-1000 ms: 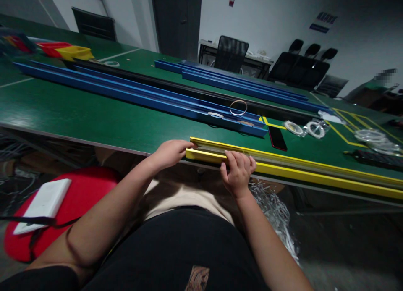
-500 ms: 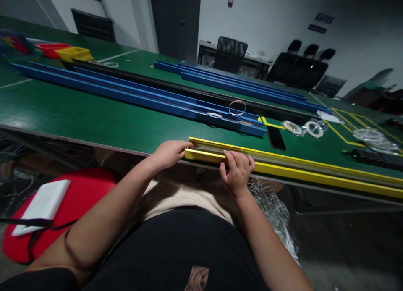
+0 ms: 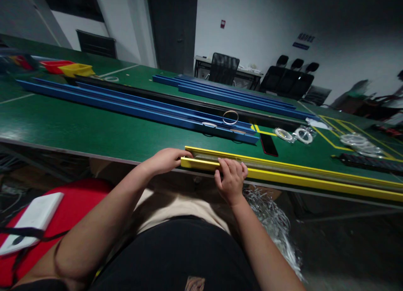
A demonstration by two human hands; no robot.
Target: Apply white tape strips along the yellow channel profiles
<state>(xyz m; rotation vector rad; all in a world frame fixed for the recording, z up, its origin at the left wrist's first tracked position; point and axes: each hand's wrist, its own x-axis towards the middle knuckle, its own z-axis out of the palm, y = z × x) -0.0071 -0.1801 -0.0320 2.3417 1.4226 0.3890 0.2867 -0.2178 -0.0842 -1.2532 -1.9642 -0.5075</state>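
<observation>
A long yellow channel profile (image 3: 283, 176) lies along the near edge of the green table, its open side up and its right end out of view. At its left end is my left hand (image 3: 166, 160), closed, with the fingertips reaching just inside the channel and partly hidden by its near wall. My right hand (image 3: 232, 179) grips the near wall a little further right, fingers curled over the top edge and thumb on the outer face. A pale strip of material seems to run inside the channel; its kind is unclear.
Blue channels (image 3: 126, 108) and a black one lie beyond, with a tape-like ring (image 3: 231, 117) on them. A phone (image 3: 268, 145), bagged white coils (image 3: 304, 135) and a black power strip (image 3: 362, 162) are to the right. A red stool (image 3: 85, 198) stands below left.
The camera view has tilted up and shifted slightly, so the table items appear lower and further left. Both hands keep their places on the yellow channel.
</observation>
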